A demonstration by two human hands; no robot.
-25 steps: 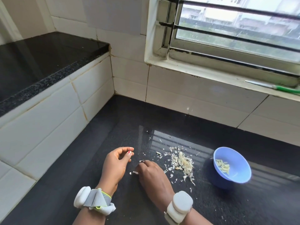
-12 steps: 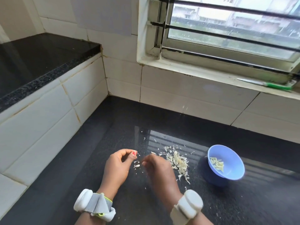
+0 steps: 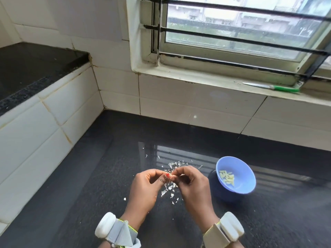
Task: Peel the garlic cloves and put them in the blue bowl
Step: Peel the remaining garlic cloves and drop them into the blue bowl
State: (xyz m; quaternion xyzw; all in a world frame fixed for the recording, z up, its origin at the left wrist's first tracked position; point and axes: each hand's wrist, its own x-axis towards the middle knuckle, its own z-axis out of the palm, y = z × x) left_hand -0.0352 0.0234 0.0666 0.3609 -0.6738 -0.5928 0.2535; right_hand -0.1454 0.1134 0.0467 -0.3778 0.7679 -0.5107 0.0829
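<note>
My left hand [image 3: 145,187] and my right hand [image 3: 192,185] meet fingertip to fingertip above the black counter [image 3: 89,194]. Between them they pinch a small garlic clove [image 3: 171,176], mostly hidden by the fingers. A blue bowl [image 3: 248,185] stands just right of my right hand and holds several peeled, pale green-white cloves [image 3: 226,177]. White garlic skins [image 3: 176,164] lie scattered on the counter behind and under the hands.
A green-handled knife [image 3: 272,87] lies on the window sill at the back right. White tiled walls close the counter at the back and left. A higher black ledge [image 3: 32,68] runs along the left.
Both hands rose off the counter and came together; the right hand picked up a clove from the skins. The camera view shifted, so the bowl sits lower right.
</note>
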